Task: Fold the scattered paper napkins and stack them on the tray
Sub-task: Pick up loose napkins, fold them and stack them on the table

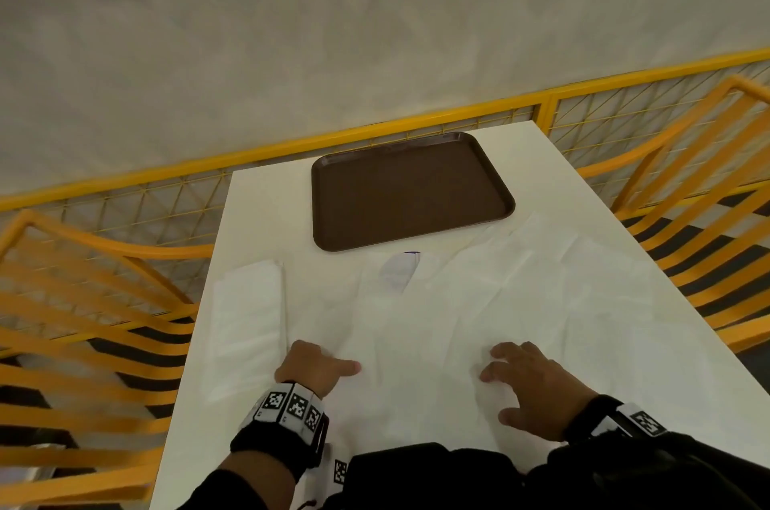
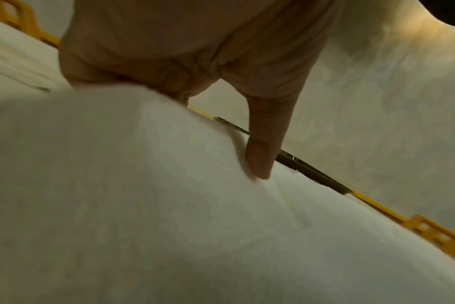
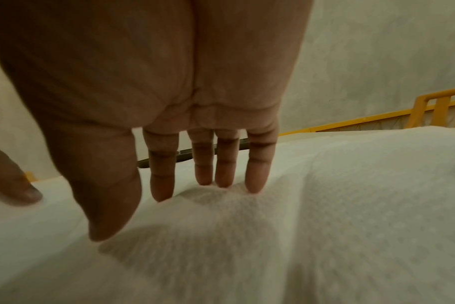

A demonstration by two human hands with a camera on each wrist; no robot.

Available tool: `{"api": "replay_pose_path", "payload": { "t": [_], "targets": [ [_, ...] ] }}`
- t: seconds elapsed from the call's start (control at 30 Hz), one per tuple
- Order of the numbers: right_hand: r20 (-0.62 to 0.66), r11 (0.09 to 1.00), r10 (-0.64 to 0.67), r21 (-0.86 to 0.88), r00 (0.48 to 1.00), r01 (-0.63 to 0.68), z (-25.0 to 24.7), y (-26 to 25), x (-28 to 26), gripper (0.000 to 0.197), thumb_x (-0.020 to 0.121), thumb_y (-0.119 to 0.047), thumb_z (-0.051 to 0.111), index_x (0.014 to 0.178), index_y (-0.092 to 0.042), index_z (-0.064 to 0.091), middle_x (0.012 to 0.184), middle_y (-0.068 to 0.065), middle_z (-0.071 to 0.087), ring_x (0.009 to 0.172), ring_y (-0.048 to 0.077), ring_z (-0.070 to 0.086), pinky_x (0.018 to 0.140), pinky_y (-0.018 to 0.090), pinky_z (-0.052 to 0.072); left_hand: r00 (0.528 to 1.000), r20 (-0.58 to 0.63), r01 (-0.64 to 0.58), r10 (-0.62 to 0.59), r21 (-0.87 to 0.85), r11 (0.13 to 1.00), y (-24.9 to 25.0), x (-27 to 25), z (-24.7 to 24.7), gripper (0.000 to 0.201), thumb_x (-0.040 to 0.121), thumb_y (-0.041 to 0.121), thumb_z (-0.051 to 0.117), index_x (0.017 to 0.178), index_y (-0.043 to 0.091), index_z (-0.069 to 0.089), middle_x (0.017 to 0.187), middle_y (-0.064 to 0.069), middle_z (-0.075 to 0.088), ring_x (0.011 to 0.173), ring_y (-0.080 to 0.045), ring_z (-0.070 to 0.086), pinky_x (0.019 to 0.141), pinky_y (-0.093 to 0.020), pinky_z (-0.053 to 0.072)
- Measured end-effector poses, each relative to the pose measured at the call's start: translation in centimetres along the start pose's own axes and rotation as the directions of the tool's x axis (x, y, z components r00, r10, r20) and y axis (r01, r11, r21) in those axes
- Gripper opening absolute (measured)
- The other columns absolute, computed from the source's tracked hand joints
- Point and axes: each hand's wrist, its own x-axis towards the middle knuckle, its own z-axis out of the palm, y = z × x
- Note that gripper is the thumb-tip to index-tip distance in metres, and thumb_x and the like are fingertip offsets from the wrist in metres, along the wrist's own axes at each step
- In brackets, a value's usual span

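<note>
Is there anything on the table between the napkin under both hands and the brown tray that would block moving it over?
Nothing solid. Between the napkin under the left hand and right hand and the empty tray lie only other loose napkins; a folded napkin lies off to the left.

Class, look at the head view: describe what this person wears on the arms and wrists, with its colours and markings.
Both arms are in black sleeves. The left wrist carries a black band ringed with white squares, each printed with a black pixel-pattern code. The right wrist has a similar black band with white coded squares. The left hand and right hand are bare: no gloves or rings are visible.
</note>
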Motion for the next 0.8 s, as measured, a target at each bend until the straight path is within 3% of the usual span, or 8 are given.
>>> {"api": "replay_pose_path", "payload": {
  "t": [0.2,0.3,0.37,0.47,0.57,0.67,0.73,0.8],
  "targets": [
    [0.013,1.0,-0.012,0.002,1.0,0.012,0.1,0.3,0.0,0.056,0.08,-0.041,0.063,0.133,-0.037,0.044,0.149,-0.011,0.023,0.13,0.015,0.028,0.105,0.035,0.037,0.988,-0.091,0.092,-0.121,-0.277,0.956,-0.7,0.0,-0.6,0.081,0.055,0.021,0.09,0.124,0.009,0.048,0.133,-0.017,0.039,0.117,-0.036,0.048,0.092,-0.039,0.045],
    [-0.001,1.0,-0.022,0.017,1.0,0.022,0.1,0.6,0.0,0.054,0.081,-0.041,0.062,0.132,-0.038,0.045,0.148,-0.014,0.023,0.13,0.012,0.027,0.105,0.032,0.036,0.986,-0.113,0.075,-0.12,-0.341,0.937,-1.3,0.1,-1.4,0.091,0.054,0.017,0.09,0.132,0.006,0.045,0.137,-0.018,0.044,0.121,-0.036,0.048,0.1,-0.041,0.044],
    [-0.008,0.999,-0.024,0.041,1.0,0.024,0.0,0.8,0.0,0.051,0.082,-0.041,0.061,0.131,-0.037,0.046,0.146,-0.015,0.026,0.13,0.01,0.028,0.106,0.03,0.035,0.996,-0.029,0.068,-0.086,-0.397,0.915,-1.5,0.1,-1.6,0.099,0.046,0.025,0.091,0.132,0.0,0.047,0.134,-0.017,0.051,0.121,-0.033,0.051,0.103,-0.041,0.043],
    [-0.056,0.996,-0.031,0.081,0.998,0.036,0.1,1.1,0.0,0.044,0.086,-0.039,0.059,0.129,-0.037,0.048,0.14,-0.015,0.037,0.126,0.009,0.034,0.106,0.025,0.033,0.999,0.02,0.038,-0.033,-0.446,0.894,-1.5,-0.6,-1.4,0.074,0.052,0.027,0.089,0.115,0.001,0.06,0.117,-0.011,0.06,0.107,-0.027,0.057,0.094,-0.033,0.045],
    [-0.119,0.992,-0.027,0.116,0.993,0.041,0.1,1.1,-0.3,0.039,0.09,-0.038,0.056,0.128,-0.038,0.048,0.127,-0.024,0.042,0.123,0.005,0.038,0.104,0.018,0.03,0.968,-0.196,-0.197,0.16,-0.192,0.961,-0.6,-2.0,-1.0,0.029,0.07,0.034,0.078,0.071,0.015,0.056,0.073,0.0,0.056,0.077,-0.025,0.053,0.072,-0.032,0.044],
    [-0.148,0.984,-0.054,0.157,0.987,0.078,-0.7,0.5,-0.3,0.04,0.091,-0.041,0.056,0.13,-0.042,0.045,0.118,-0.031,0.036,0.116,-0.004,0.039,0.106,0.016,0.029,0.816,-0.375,-0.407,0.441,0.17,0.897,0.8,-4.5,-1.4,0.025,0.082,0.031,0.066,0.068,0.014,0.053,0.062,0.0,0.054,0.064,-0.022,0.051,0.057,-0.027,0.039],
    [-0.207,0.964,-0.082,0.234,0.975,0.13,-2.1,-0.6,0.0,0.051,0.088,-0.042,0.061,0.133,-0.046,0.037,0.121,-0.031,0.036,0.111,-0.009,0.039,0.107,0.022,0.034,0.58,-0.393,-0.625,0.714,0.348,0.699,1.9,-6.2,-2.3,0.013,0.083,0.023,0.066,0.073,0.015,0.062,0.062,0.002,0.055,0.059,-0.019,0.053,0.051,-0.022,0.035],
    [-0.332,0.929,-0.104,0.305,0.938,0.211,-4.0,-2.0,0.7,0.073,0.082,-0.043,0.068,0.139,-0.046,0.023,0.133,-0.027,0.032,0.12,-0.006,0.037,0.11,0.023,0.032,0.359,-0.276,-0.761,0.892,0.467,0.45,3.7,-7.9,-3.7,0.013,0.082,0.026,0.059,0.077,0.017,0.067,0.065,0.004,0.057,0.059,-0.016,0.054,0.053,-0.023,0.04]
  ]
}}
